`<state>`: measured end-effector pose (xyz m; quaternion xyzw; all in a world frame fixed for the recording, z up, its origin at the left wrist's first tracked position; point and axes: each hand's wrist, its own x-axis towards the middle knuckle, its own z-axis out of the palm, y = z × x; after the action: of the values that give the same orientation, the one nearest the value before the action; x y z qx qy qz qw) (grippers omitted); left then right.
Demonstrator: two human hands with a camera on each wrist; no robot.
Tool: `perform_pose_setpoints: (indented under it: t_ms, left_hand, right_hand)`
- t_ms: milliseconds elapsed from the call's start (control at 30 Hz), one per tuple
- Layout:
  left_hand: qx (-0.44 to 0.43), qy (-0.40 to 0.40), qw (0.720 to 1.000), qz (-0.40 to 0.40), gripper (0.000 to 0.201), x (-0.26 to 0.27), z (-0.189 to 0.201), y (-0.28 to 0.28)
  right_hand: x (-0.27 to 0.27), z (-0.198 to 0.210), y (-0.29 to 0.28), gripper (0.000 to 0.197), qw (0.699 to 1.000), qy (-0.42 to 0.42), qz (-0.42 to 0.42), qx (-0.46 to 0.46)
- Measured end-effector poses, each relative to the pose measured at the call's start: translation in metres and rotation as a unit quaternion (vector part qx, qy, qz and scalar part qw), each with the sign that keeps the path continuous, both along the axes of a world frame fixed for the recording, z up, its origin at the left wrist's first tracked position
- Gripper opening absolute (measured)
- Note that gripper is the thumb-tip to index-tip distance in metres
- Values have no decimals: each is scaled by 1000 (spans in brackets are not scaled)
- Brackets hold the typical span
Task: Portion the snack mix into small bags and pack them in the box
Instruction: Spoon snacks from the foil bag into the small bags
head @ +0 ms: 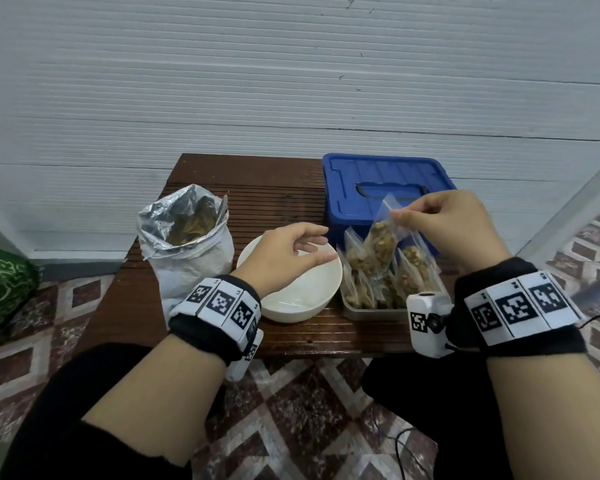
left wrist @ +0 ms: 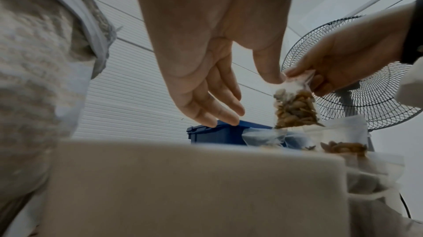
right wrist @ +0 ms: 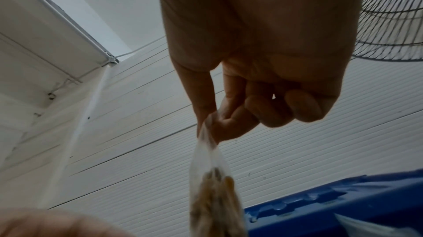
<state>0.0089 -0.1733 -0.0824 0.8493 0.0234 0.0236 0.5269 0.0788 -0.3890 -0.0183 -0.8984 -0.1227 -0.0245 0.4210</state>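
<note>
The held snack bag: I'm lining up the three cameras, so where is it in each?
Head: held snack bag right of centre, pinched by the right hand, above the tray.
Left wrist: right of centre, hanging before the fan.
Right wrist: bottom centre, hanging from the fingers.
Shared landmark: blue box.

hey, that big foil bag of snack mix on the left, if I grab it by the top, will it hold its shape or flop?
The foil bag looks crumpled and thin, so its rim would probably fold under the fingers. Its mouth gapes open, so tipping might spill the mix. It bulges low, so it likely sits stably until lifted.
</note>
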Motion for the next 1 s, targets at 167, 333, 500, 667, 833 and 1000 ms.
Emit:
perform_pose_setpoints:
  t_ms: [167, 333, 500, 667, 833, 1000]
  left_hand:
    - [13, -5, 1000, 21, 36, 1, -2, 3]
    - [33, 4, 999, 19, 36, 0, -4, 3]
    - [33, 17, 999, 21, 34, -1, -3, 3]
    - [45, 22, 999, 22, 33, -2, -3, 4]
    - [50, 24, 998, 26, 32, -2, -1, 4]
    - [58, 29, 998, 25, 31, -2, 0, 3]
  right_hand:
    - [7, -8, -7, 22, 998, -6, -66, -12]
    - [12, -19, -5, 27, 995, 8, -85, -58]
    - [11, -33, 4, 21, 988, 57, -56, -129]
    - [9, -37, 12, 24, 989, 63, -32, -132]
    - [8, -37, 15, 26, 989, 63, -24, -133]
    - [6, -34, 18, 27, 987, 55, -12, -151]
